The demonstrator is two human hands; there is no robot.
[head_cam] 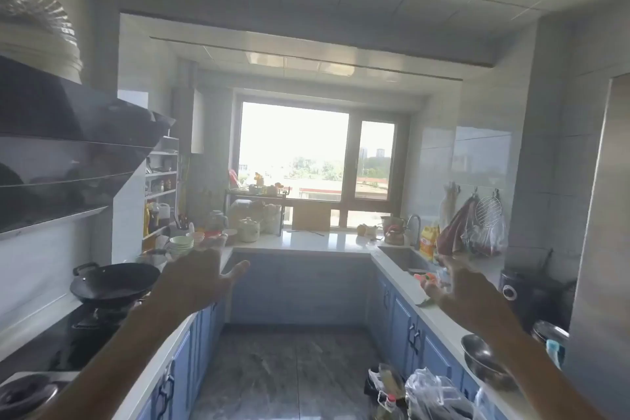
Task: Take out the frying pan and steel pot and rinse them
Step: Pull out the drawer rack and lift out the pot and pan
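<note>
A black frying pan (114,281) sits on the stove burner at the left counter. A steel pot (485,360) stands on the right counter, close to me, partly behind my right forearm. The sink (404,257) with its curved faucet (414,225) lies farther along the right counter. My left hand (201,273) is raised in the air with fingers spread, just right of the pan and not touching it. My right hand (460,290) is also raised with relaxed fingers over the right counter, holding nothing. Both hands are blurred.
Bowls (182,244) and jars crowd the left and far counter. A bottle (428,240) and hanging bags (477,232) are by the sink. A black appliance (531,293) stands on the right. Bags (429,392) lie on the floor at the lower right. Blue cabinets line both sides.
</note>
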